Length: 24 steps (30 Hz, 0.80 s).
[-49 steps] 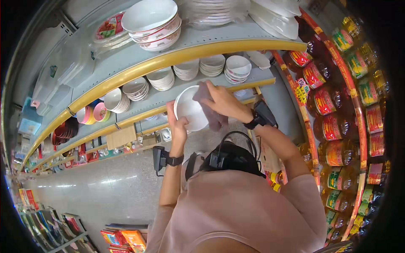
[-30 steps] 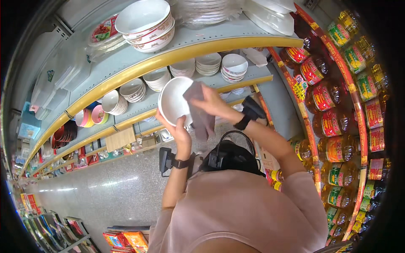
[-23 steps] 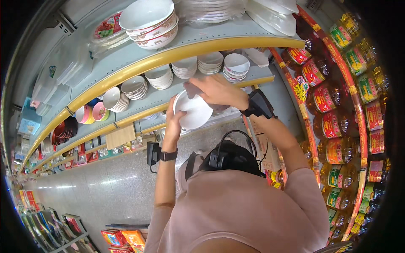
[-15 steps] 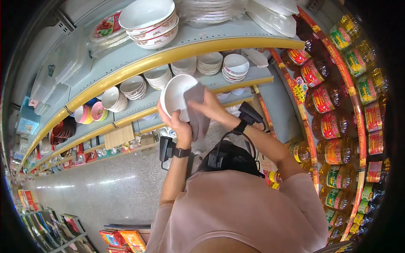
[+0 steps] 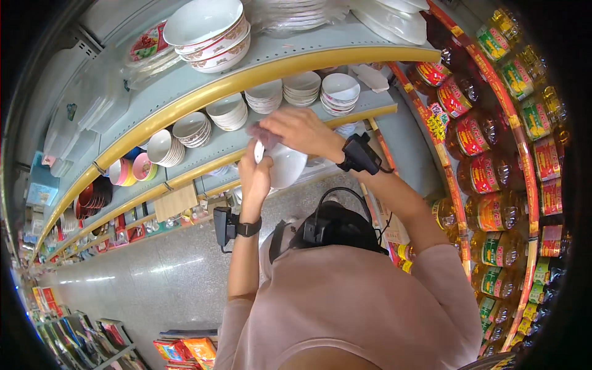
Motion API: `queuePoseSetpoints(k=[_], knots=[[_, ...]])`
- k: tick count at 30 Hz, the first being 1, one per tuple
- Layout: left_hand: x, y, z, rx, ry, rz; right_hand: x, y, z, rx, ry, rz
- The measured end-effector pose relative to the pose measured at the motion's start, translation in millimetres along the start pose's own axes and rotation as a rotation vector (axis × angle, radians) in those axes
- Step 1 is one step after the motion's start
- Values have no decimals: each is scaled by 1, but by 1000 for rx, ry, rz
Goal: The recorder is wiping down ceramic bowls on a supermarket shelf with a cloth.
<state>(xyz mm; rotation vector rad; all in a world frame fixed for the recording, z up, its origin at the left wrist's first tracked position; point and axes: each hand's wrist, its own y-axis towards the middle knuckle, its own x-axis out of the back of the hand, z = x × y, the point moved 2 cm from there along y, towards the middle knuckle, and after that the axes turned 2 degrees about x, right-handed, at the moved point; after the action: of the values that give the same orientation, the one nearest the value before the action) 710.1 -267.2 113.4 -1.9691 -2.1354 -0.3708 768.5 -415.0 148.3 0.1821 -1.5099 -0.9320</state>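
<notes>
A white bowl (image 5: 288,168) is tilted on its side in front of the shelves. My left hand (image 5: 254,176) grips its rim, the thumb bent over the edge. Above it, my right hand (image 5: 302,131) presses a greyish-purple cloth (image 5: 266,135) to the bowl's upper part; the fingers are closed round the cloth. Part of the bowl lies hidden behind my right hand and the cloth. On the shelf just beyond stand stacked white bowls (image 5: 227,111), near both hands but apart from them.
Larger patterned bowls (image 5: 213,46) sit on the upper shelf, whose yellow edge (image 5: 277,64) runs above my hands. Pink and yellow bowls (image 5: 144,166) stand farther left. Oil bottles (image 5: 484,172) line the racks at right. Grey floor (image 5: 166,265) lies at lower left.
The bowl has turned, its open side swinging away from facing me. My right hand has moved up and left with the cloth, from the bowl's inside to its upper edge.
</notes>
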Motion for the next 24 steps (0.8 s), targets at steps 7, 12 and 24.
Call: queuePoseSetpoints(k=[7, 12, 24], knots=[[-13, -8, -10, -227, -436, -399, -74, -48, 13, -886, 881, -245], [-20, -16, 14, -33, -542, -224, -53, -51, -16, -776, 696, -227], [-6, -1, 17, -92, -452, 21, 18, -4, 12, -149, -47, 61]])
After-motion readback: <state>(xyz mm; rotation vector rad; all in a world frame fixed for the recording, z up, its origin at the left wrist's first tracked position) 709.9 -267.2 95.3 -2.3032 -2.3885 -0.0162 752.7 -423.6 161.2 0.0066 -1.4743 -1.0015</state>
